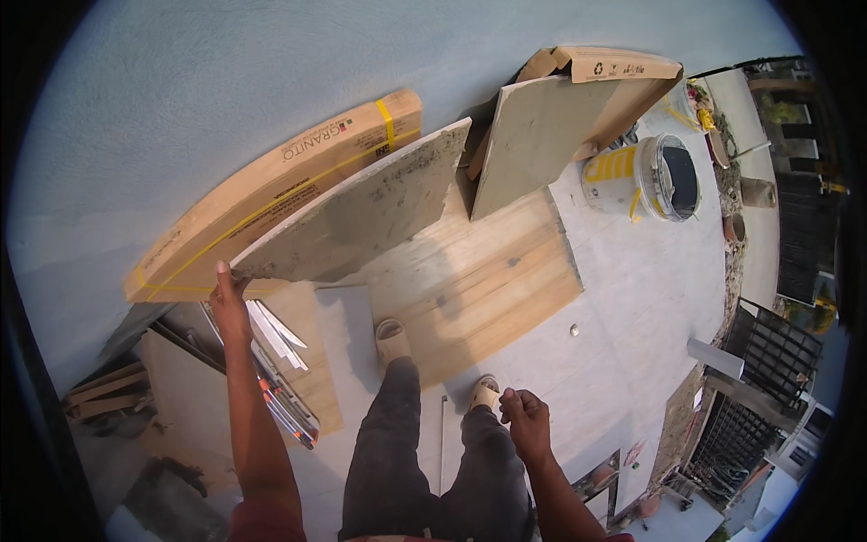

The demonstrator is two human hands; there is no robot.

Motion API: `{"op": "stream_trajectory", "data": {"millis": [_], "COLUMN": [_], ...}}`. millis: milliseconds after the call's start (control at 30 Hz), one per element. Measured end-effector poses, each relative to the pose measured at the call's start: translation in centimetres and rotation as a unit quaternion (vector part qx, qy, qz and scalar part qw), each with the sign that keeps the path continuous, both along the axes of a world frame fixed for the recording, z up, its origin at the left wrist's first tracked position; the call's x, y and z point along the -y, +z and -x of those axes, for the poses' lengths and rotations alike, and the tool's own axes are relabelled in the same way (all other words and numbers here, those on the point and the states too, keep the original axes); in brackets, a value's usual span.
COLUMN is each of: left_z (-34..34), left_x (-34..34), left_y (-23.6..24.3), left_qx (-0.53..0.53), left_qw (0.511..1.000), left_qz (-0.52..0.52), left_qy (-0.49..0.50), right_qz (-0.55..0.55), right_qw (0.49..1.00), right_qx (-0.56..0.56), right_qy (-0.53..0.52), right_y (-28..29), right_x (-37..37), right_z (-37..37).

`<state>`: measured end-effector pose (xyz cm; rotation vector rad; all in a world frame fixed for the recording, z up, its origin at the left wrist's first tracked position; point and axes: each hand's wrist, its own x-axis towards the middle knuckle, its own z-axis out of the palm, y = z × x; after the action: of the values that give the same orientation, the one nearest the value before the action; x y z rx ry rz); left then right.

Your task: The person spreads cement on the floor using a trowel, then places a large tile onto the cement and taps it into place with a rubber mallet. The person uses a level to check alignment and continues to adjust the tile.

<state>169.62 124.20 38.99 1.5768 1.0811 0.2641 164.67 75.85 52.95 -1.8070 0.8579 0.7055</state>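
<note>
The left arm (257, 406) reaches up, and the left hand (231, 303) is closed around the left corner of the big tile (361, 212), thumb up, fingers bent. The tile stands tilted on its long edge. The right arm (564, 492) is bent, and the right hand (526, 420) is well apart from the tile, fingers curled in; I can't tell if they hold anything. Two grey tiles stand here: the other tile (537, 135) is right of the big tile. There are two boxes: a taped box (298, 154) behind the big tile, and an open box (623, 70) farther right. One bucket (610, 176) is well right of the big tile; it looks dark inside, and I can't tell what fills it.
</note>
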Motion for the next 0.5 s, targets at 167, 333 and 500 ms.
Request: {"op": "stream_trajectory", "data": {"millis": [167, 333, 500], "left_z": [-2.1, -2.8, -4.1], "left_x": [0.3, -1.0, 4.1], "left_y": [1.4, 1.9, 5.9], "left_qx": [-0.009, -0.045, -0.053], "left_qw": [0.998, 0.997, 0.975], "left_qz": [0.003, -0.014, -0.217], "left_qy": [0.067, 0.06, 0.007], "right_qz": [-0.007, -0.002, -0.035], "right_qw": [1.0, 0.999, 0.999], "right_qx": [-0.009, -0.028, -0.033], "right_qy": [-0.003, 0.025, -0.015], "right_y": [-1.0, -2.6, -3.3], "right_x": [0.5, 2.6, 5.7], "right_z": [0.5, 0.8, -0.7]}}
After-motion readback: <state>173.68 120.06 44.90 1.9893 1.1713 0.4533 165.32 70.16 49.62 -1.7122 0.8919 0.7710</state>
